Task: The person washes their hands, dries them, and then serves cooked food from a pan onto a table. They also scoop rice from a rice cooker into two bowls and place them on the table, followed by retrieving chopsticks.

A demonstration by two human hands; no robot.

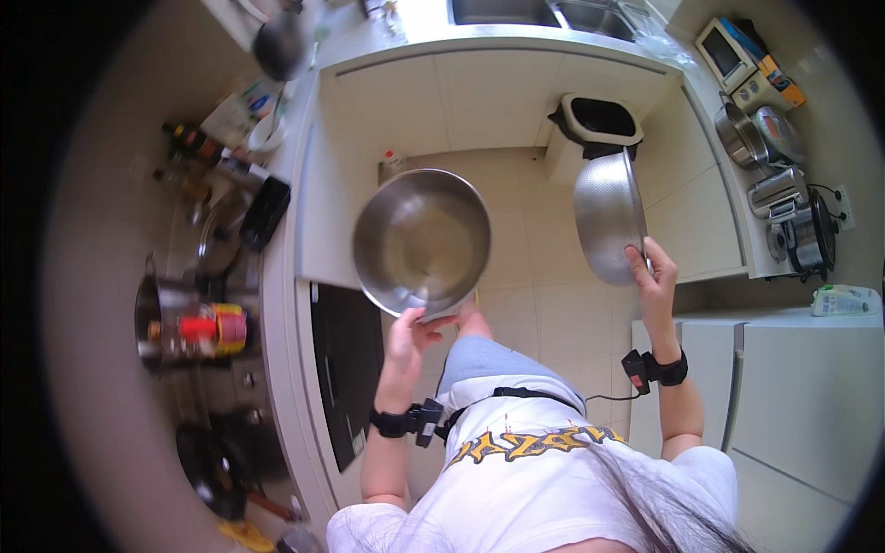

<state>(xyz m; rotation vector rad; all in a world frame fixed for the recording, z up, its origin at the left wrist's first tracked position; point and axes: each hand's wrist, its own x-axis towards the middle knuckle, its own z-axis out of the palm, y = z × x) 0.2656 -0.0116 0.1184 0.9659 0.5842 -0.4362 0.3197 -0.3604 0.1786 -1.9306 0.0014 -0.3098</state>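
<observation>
My left hand [415, 339] grips the near rim of a round stainless steel bowl [422, 242]. The bowl's inside faces up towards me, and it is held out over the floor. On the other side my right hand [650, 266] pinches the rim of a perforated metal colander [608, 214], thumb on the outer wall. The colander is tipped on its side, with its open face turned to the right. A wide gap of floor lies between the two vessels. Black straps with small devices are on both wrists.
A lidded bin [601, 124] with a black liner stands ahead by the cabinets. Left, a counter [280, 345] carries a pot [159, 318], a black wok [211, 470] and bottles. Right stand pots, a kettle [778, 190] and a microwave [726, 55]. A double sink [505, 10] is at the back.
</observation>
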